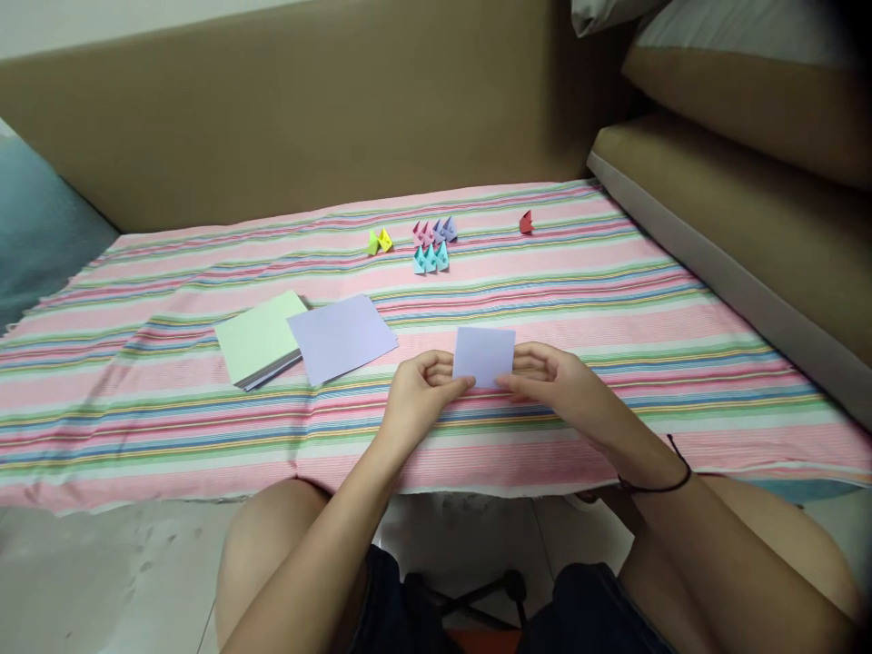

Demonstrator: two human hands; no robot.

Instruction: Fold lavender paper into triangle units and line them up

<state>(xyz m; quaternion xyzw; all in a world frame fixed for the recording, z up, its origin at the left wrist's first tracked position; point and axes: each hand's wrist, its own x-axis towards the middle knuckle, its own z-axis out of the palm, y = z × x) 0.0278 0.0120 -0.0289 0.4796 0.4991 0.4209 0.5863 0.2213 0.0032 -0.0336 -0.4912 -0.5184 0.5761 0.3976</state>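
Well left of the fingers, a stack of paper [259,338] is topped with pale green, its lower layers mostly hidden; its right edge is met by flat lilac sheets [344,341]. Beyond the left fingers, two pointed yellowish folds [385,240] are seen. By the left hand [412,391] and right hand [569,386], a smooth lilac square [484,354] is pinched at both sides, thumbs in front, other fingertips partly concealed. Beyond it, pink, purple and turquoise folds [431,261] are clustered, their small markings unreadable. Farther right, beyond the fingers, a red fold [526,223] is noted. Woven striped cloth [586,318] is spread beneath. Rightmost, cushions [736,236] are cut off.
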